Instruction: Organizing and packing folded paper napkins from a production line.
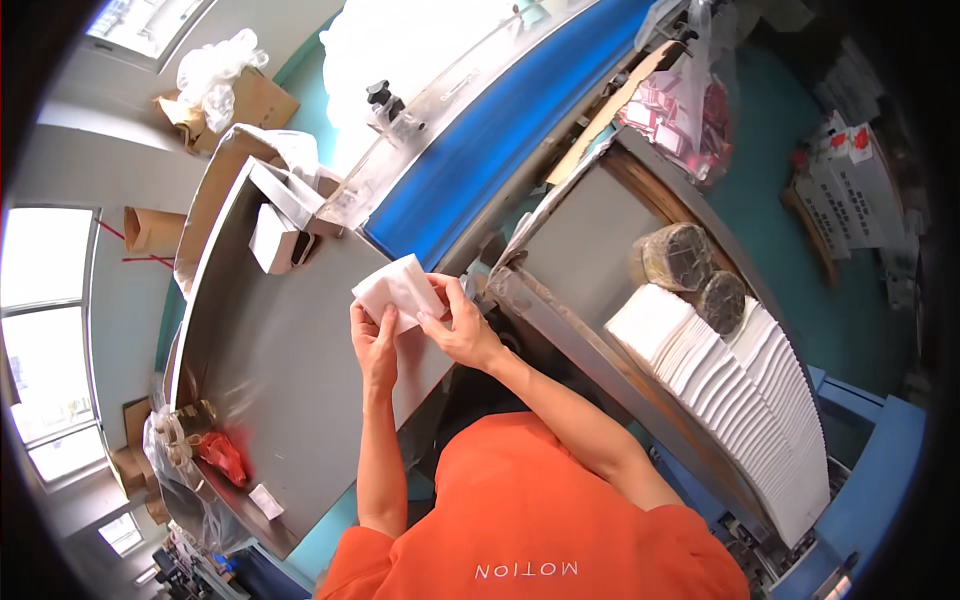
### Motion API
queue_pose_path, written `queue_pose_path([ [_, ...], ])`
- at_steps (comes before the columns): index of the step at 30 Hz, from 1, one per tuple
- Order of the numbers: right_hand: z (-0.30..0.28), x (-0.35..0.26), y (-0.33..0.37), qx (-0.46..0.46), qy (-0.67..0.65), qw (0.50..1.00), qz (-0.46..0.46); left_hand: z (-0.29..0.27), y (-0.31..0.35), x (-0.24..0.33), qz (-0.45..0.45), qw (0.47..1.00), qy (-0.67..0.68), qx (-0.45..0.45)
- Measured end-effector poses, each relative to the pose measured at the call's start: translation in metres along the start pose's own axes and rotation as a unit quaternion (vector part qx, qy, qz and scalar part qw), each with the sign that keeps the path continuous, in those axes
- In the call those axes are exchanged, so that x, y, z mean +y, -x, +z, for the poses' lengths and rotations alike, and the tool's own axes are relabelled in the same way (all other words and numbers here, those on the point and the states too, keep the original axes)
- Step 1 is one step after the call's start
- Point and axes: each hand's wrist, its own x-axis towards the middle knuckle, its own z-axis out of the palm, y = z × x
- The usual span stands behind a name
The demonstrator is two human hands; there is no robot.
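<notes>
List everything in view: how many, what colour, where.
Folded piece: one, white, centre.
Belt: one, blue, upper centre.
Worktop: one, grey, left.
Tray: one, grey, right.
Folded stacks: two rows, white, in tray.
Rolls: at least two, brownish, beside stacks.
Packets: many, red-and-white, bagged, upper right.
Box: at least one, white, worktop's far end.
Crumpled bag: one, red, worktop's near left.
Cartons: several, brown, far left.
Windows: several, bright, left.
Shirt: one, orange, bottom centre.
Left hand, right hand: one each, bare, holding folded piece.
</notes>
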Motion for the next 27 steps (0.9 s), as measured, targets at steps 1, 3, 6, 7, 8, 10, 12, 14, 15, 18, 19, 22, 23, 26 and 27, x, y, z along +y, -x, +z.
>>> queue_pose_path([
  [1,-0.007,-0.003,0.001,0.039,0.045,0.997,-0.040,0.009,-0.001,0.003,0.003,1.000,0.000,-0.008],
  [3,-0.016,-0.009,0.005,0.080,0.067,0.990,-0.091,0.022,0.000,0.010,0.021,0.999,-0.008,-0.039],
  [6,-0.024,0.000,-0.005,0.074,0.127,0.974,-0.171,0.019,0.014,0.001,0.054,0.997,-0.046,-0.028],
  [7,-0.024,-0.001,-0.005,0.077,0.183,0.959,-0.203,0.014,0.020,0.001,0.051,0.995,-0.088,-0.022],
  [8,-0.023,0.008,-0.006,0.064,0.135,0.974,-0.170,0.009,0.026,-0.001,0.055,0.997,-0.054,-0.004],
  [10,-0.018,0.015,-0.008,0.061,0.088,0.981,-0.161,-0.003,0.032,-0.010,0.075,0.997,-0.024,0.024],
  [12,-0.015,0.018,-0.005,0.030,0.066,0.989,-0.132,-0.032,0.036,-0.015,0.071,0.977,-0.201,0.012],
  [14,-0.020,0.018,-0.007,-0.008,0.089,0.988,-0.125,-0.026,0.035,-0.011,0.059,0.976,-0.206,0.037],
  [15,-0.020,0.015,-0.009,-0.026,0.101,0.986,-0.132,-0.027,0.033,-0.013,0.118,0.968,-0.218,0.049],
  [18,-0.012,0.016,-0.016,-0.055,0.073,0.988,-0.123,-0.030,0.032,-0.020,0.173,0.961,-0.201,0.076],
  [19,-0.007,0.013,-0.018,-0.078,0.083,0.986,-0.119,-0.033,0.033,-0.019,0.129,0.973,-0.185,0.051],
  [22,0.002,0.008,-0.025,-0.091,0.102,0.984,-0.113,-0.032,0.039,-0.013,0.059,0.990,-0.115,0.050],
  [23,0.002,0.009,-0.026,-0.097,0.076,0.989,-0.085,-0.027,0.038,-0.006,0.034,0.995,-0.063,0.063],
  [26,-0.012,0.015,-0.029,-0.115,0.034,0.992,-0.034,-0.022,0.028,-0.003,0.069,0.995,-0.061,-0.023],
  [27,-0.016,0.018,-0.031,-0.130,-0.032,0.991,-0.020,-0.013,0.027,-0.005,0.094,0.992,-0.068,-0.055],
])
